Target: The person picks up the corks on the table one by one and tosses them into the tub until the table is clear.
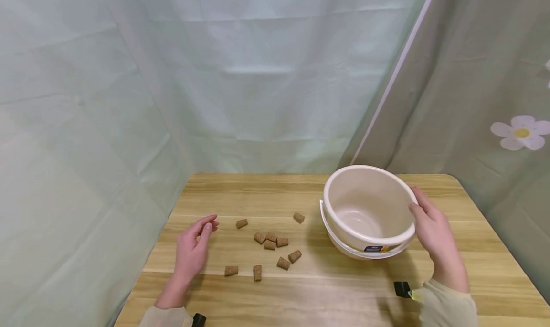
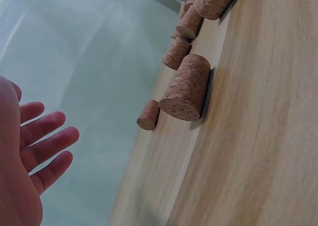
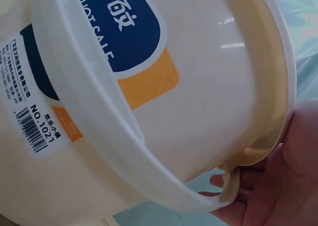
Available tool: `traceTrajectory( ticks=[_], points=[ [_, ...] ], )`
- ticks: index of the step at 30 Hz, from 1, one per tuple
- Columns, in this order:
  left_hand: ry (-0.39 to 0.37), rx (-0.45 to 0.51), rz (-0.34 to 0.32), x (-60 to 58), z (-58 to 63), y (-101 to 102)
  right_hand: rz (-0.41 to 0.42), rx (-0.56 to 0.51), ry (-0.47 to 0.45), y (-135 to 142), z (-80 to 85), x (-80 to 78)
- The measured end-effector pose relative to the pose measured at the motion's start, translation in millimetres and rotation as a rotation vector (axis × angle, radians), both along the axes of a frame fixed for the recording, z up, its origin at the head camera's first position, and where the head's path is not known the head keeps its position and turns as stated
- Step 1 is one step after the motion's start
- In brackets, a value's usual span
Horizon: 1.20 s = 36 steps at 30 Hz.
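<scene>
A cream plastic bucket (image 1: 370, 191) tilts at the right of the table, its opening turned toward me. My right hand (image 1: 435, 229) grips its rim on the right side, thumb over the edge. In the right wrist view the bucket's wall (image 3: 213, 97) carries a blue and orange label, and fingers show behind the rim by the handle joint. Whether the base touches the table is unclear. Several brown corks (image 1: 269, 245) lie scattered in the middle. Left of them, my left hand (image 1: 193, 248) is held above the table with relaxed fingers, holding nothing. The nearest cork (image 2: 186, 89) looms large in the left wrist view.
The wooden table (image 1: 301, 298) has a light grain. Pale curtains (image 1: 266, 88) hang behind it and along both sides. A white handle (image 3: 119, 131) hangs down around the front of the bucket. A white flower print (image 1: 522, 133) shows on the right curtain.
</scene>
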<state>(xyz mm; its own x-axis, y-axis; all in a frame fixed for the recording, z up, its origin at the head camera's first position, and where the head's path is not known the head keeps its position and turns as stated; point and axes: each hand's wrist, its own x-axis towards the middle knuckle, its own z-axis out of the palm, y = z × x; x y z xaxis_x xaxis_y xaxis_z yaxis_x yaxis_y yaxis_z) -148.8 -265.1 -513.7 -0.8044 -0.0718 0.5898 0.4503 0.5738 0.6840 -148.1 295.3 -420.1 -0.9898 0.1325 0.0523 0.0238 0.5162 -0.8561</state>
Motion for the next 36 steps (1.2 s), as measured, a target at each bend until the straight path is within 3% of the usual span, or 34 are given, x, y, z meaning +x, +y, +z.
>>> traceTrajectory(
  ticks=[10,22,30,36],
  points=[
    [-0.017,-0.028,0.010,0.2,0.5,3.2,0.033,0.059,0.026,-2.5,-0.2,1.1],
    [-0.015,-0.033,0.013,0.4,0.3,5.5,0.033,0.162,0.142,-2.3,0.8,2.1],
    [-0.088,-0.097,0.023,-5.6,-0.1,5.7,0.036,0.191,0.122,-2.0,1.8,2.1],
    [-0.212,-0.143,0.039,-7.4,-0.5,4.8,0.043,0.198,0.106,-2.3,0.3,2.8]
  ],
)
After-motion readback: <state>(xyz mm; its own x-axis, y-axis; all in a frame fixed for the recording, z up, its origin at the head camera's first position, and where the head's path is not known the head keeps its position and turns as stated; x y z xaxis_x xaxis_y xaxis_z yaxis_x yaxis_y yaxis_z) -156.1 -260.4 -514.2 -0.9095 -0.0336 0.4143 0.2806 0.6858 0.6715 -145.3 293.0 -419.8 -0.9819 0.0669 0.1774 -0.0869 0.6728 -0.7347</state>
